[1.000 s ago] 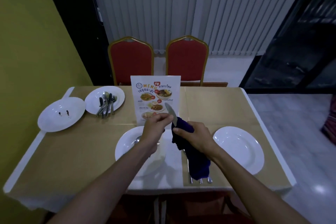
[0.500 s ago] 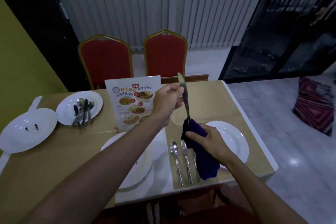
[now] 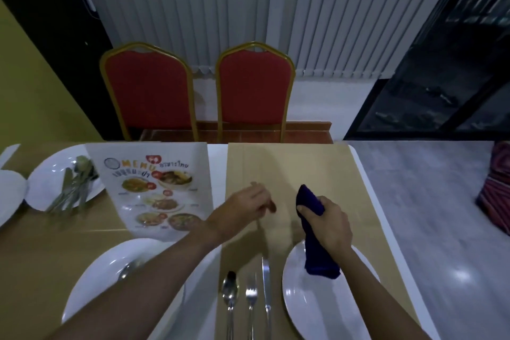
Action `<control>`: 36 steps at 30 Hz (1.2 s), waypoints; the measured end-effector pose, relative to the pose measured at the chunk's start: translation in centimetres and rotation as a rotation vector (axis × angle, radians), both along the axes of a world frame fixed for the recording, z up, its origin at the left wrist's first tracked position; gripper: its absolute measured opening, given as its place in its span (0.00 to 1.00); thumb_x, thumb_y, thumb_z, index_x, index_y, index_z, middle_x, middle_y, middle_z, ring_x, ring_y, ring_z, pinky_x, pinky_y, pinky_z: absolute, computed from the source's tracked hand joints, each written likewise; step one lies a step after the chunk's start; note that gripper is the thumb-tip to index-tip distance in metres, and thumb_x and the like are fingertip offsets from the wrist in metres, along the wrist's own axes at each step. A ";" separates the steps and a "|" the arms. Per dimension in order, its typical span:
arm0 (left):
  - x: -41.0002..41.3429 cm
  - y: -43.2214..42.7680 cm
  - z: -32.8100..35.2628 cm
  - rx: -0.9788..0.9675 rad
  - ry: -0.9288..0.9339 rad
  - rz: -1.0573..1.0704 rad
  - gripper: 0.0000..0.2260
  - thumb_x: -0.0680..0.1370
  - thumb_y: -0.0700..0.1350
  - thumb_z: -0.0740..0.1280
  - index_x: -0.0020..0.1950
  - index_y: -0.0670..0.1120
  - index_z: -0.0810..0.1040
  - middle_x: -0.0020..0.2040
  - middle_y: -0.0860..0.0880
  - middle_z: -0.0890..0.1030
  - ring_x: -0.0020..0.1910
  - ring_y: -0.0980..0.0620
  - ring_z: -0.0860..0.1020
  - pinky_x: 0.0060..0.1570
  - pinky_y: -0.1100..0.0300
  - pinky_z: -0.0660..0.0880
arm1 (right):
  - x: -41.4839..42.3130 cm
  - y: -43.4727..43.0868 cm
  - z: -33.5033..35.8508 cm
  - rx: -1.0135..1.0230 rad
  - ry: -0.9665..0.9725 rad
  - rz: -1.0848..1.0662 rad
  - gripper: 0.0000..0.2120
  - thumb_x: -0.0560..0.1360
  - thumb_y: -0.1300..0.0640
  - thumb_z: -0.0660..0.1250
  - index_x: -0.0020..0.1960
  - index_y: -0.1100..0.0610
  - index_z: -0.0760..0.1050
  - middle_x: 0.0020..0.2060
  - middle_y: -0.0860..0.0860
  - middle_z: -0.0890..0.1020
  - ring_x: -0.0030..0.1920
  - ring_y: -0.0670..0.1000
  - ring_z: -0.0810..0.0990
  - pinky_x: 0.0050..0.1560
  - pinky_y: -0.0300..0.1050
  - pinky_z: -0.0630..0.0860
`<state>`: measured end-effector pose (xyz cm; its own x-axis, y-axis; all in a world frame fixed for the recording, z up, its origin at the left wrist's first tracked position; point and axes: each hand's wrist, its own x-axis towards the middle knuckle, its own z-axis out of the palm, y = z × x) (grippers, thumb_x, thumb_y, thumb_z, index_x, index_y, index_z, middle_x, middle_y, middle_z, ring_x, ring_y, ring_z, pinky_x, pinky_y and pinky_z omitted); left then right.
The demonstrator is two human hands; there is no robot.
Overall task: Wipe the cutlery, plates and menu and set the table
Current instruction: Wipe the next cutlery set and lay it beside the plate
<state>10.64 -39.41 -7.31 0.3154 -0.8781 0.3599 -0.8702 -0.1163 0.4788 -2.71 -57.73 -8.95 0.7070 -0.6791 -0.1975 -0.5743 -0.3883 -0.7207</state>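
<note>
Right hand [image 3: 328, 225] fingers grip the cloth [image 3: 310, 200], which dangles over a plate [image 3: 309, 306]. Left hand [image 3: 240, 208] fingers loose, empty; knife [image 3: 266, 284] flat on desk [image 3: 317, 168] nearer me.

Single head cam, wide-angle, looks fwd & down over table [image 3: 317, 174] toward chairs [image 3: 254, 88].

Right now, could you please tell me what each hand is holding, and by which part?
The right hand grips the cloth near its upper end, and the rest hangs down. The left hand holds nothing, its fingers loosely curled.
</note>
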 end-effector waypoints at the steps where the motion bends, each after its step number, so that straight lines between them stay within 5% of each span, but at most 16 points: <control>1: 0.8 -0.5 -2.0 0.059 -0.056 -0.034 0.08 0.73 0.31 0.70 0.46 0.43 0.78 0.45 0.46 0.77 0.42 0.52 0.76 0.42 0.64 0.75 | 1.2 -0.9 -0.8 0.007 -0.019 -0.025 0.10 0.73 0.43 0.70 0.41 0.49 0.74 0.34 0.46 0.80 0.35 0.46 0.78 0.32 0.41 0.69; 6: 2.0 -2.0 -9.4 0.165 -0.131 -0.056 0.05 0.72 0.35 0.68 0.46 0.41 0.78 0.47 0.43 0.79 0.44 0.47 0.78 0.43 0.56 0.78 | 5.4 -3.0 -3.1 0.063 -0.114 -0.033 0.12 0.72 0.44 0.71 0.37 0.50 0.74 0.31 0.47 0.80 0.33 0.48 0.79 0.32 0.43 0.71; 9: 1.7 -1.9 -12.7 0.227 -0.023 0.054 0.13 0.70 0.34 0.73 0.53 0.41 0.80 0.54 0.44 0.80 0.52 0.49 0.78 0.51 0.56 0.78 | 7.1 -3.5 -4.2 0.125 -0.168 -0.033 0.10 0.72 0.44 0.72 0.38 0.48 0.75 0.31 0.45 0.81 0.33 0.48 0.80 0.34 0.45 0.75; 12: 2.1 -1.2 -14.8 0.229 0.049 0.136 0.12 0.73 0.30 0.66 0.56 0.38 0.80 0.61 0.41 0.79 0.60 0.45 0.78 0.62 0.56 0.75 | 8.3 -3.7 -5.1 0.156 -0.194 -0.033 0.08 0.71 0.44 0.73 0.40 0.45 0.76 0.32 0.43 0.82 0.34 0.46 0.81 0.35 0.43 0.76; 14: 2.4 -1.6 -15.3 0.246 0.065 0.209 0.18 0.79 0.35 0.61 0.69 0.37 0.73 0.72 0.40 0.71 0.72 0.43 0.69 0.73 0.53 0.64 | 8.7 -3.9 -5.4 0.155 -0.206 -0.037 0.09 0.71 0.44 0.73 0.39 0.46 0.76 0.32 0.43 0.81 0.33 0.46 0.80 0.34 0.43 0.76; 16: 3.1 -2.4 -15.7 0.377 0.085 0.313 0.25 0.84 0.47 0.53 0.80 0.44 0.52 0.80 0.49 0.50 0.80 0.50 0.47 0.78 0.50 0.46 | 9.1 -4.1 -5.7 0.158 -0.212 -0.050 0.09 0.71 0.43 0.73 0.39 0.47 0.76 0.32 0.43 0.82 0.33 0.47 0.81 0.34 0.44 0.76; 19: 4.8 -4.1 -16.5 0.554 0.041 0.342 0.27 0.84 0.56 0.42 0.80 0.49 0.38 0.79 0.54 0.36 0.78 0.55 0.34 0.77 0.47 0.35 | 10.0 -4.4 -6.1 0.159 -0.216 -0.044 0.08 0.71 0.44 0.73 0.41 0.46 0.77 0.33 0.44 0.82 0.34 0.47 0.81 0.37 0.47 0.78; 36: 9.6 -9.4 -15.9 0.640 0.120 0.394 0.28 0.82 0.59 0.40 0.78 0.52 0.33 0.80 0.52 0.35 0.78 0.47 0.33 0.73 0.35 0.37 | 10.7 -4.9 -6.9 0.145 -0.183 0.003 0.09 0.72 0.46 0.72 0.48 0.49 0.78 0.38 0.45 0.82 0.38 0.47 0.81 0.36 0.43 0.74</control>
